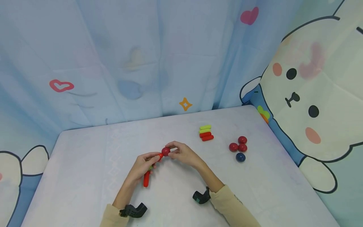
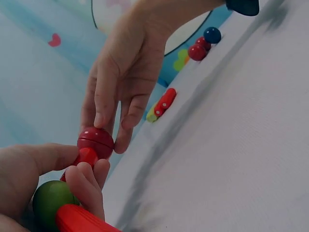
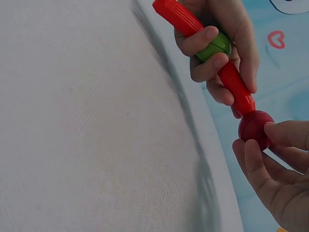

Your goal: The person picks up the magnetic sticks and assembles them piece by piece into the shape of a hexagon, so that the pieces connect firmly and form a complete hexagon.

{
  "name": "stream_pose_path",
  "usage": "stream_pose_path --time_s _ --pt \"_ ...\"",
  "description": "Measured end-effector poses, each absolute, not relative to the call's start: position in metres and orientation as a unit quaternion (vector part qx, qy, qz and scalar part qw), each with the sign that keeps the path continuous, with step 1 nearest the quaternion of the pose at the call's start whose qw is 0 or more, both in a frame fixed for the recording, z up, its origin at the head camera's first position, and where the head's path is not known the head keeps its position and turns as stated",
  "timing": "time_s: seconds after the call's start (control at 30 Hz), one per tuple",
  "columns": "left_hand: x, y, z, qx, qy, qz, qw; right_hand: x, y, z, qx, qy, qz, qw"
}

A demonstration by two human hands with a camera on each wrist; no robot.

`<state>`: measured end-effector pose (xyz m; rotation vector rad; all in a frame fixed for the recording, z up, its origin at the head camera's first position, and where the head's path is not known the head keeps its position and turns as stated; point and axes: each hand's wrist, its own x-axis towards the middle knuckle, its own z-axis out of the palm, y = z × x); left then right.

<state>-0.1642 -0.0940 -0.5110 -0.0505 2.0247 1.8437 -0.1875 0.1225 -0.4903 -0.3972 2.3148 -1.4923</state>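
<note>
My left hand (image 1: 144, 165) grips a joined toy piece. It has a green ball (image 3: 219, 46) in the middle, with one red rod (image 3: 181, 17) on one side and another red rod (image 3: 236, 87) on the other. The fingers curl around the green ball and the second rod. Between the thumb and fingertips of my right hand (image 1: 184, 154) is a dark red ball (image 1: 165, 151). That ball meets the free end of the second rod; whether it is fully joined I cannot tell. Both hands are raised above the white table (image 1: 170, 201).
Toward the back of the table lie two yellow-green rods (image 1: 205, 127) and two red rods (image 1: 206, 136) side by side. To their right sit three loose red balls (image 1: 233, 147) and a dark blue ball (image 1: 240, 157). A printed blue curtain (image 1: 113, 63) hangs behind the table.
</note>
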Motion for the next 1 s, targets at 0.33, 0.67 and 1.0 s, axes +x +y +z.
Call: stream_pose_path --time_s 0.33,0.67,1.0 --pt "-0.1641 -0.0921 -0.5158 -0.043 0.725 0.664 0.178 -0.1877 0.1228 -0.4892 -0.14 0.826 -0.518 0.172" --pt "-0.1655 -0.0932 -0.519 -0.066 0.725 0.664 0.171 -0.1876 0.1206 -0.4916 -0.146 0.829 -0.513 0.169" --pt "-0.1664 -0.0915 -0.521 -0.11 0.701 0.687 0.16 -0.1858 0.1179 -0.4908 -0.137 0.83 -0.516 0.163"
